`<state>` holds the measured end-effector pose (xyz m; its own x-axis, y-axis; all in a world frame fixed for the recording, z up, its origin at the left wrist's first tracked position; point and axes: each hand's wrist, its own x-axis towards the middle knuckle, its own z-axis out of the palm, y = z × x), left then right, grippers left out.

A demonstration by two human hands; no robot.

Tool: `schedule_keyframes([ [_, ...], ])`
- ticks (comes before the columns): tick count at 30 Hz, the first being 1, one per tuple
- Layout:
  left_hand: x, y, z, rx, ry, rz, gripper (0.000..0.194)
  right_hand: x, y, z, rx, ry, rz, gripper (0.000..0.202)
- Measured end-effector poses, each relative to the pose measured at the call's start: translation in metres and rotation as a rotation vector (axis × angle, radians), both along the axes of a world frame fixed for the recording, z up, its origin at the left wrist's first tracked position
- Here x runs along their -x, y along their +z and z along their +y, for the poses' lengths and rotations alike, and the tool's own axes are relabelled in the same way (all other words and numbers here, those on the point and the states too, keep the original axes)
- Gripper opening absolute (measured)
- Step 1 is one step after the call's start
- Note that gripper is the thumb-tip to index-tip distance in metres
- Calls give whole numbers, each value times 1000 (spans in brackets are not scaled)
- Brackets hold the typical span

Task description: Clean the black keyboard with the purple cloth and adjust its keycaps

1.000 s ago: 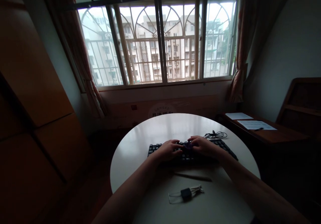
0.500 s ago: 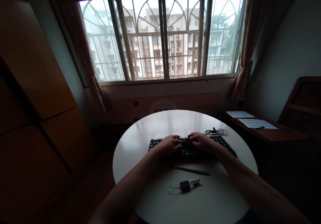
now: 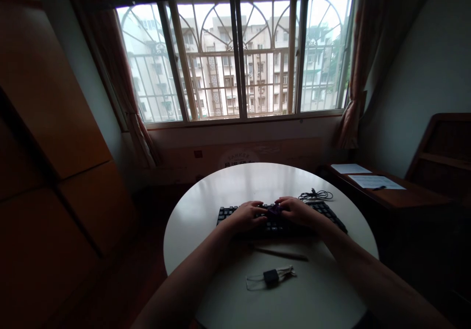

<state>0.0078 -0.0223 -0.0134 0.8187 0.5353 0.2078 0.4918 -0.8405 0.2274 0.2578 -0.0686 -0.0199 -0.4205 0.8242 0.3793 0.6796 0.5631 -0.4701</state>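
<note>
A black keyboard [image 3: 333,217] lies across the round white table, partly covered by my hands. My right hand [image 3: 296,211] reaches in from the right, its fingers closed on a small dark purple piece [image 3: 274,210] that looks like cloth, pressed to the middle keys. From the left, my left hand [image 3: 249,216] rests over the keys with its fingers apart, fingertips close to the purple piece. Whether they touch it I cannot tell. Nearer to me lie a thin dark stick-like tool [image 3: 281,254] and a keycap puller [image 3: 271,277], a black block with wire loops.
A coiled black cable [image 3: 315,195] sits behind the keyboard on the white table [image 3: 206,191]. To the right, a low brown table [image 3: 412,196] bears paper sheets [image 3: 377,181] and a pen [image 3: 379,188]. Wooden cabinets [image 3: 84,196] stand at left, below a barred window.
Both hands stay over the middle keys, with only slight finger shifts around the purple piece. The whole view has tilted a little; the tools on the table lie as before.
</note>
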Motion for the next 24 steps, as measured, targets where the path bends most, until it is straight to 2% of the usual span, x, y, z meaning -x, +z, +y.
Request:
schedule_keyframes([
  [14, -1, 0, 2, -29, -7, -3, 38, -2, 0, 3, 15, 8, 9, 23],
  [24, -1, -1, 5, 13, -3, -2, 39, -2, 2, 4, 56, -4, 12, 24],
])
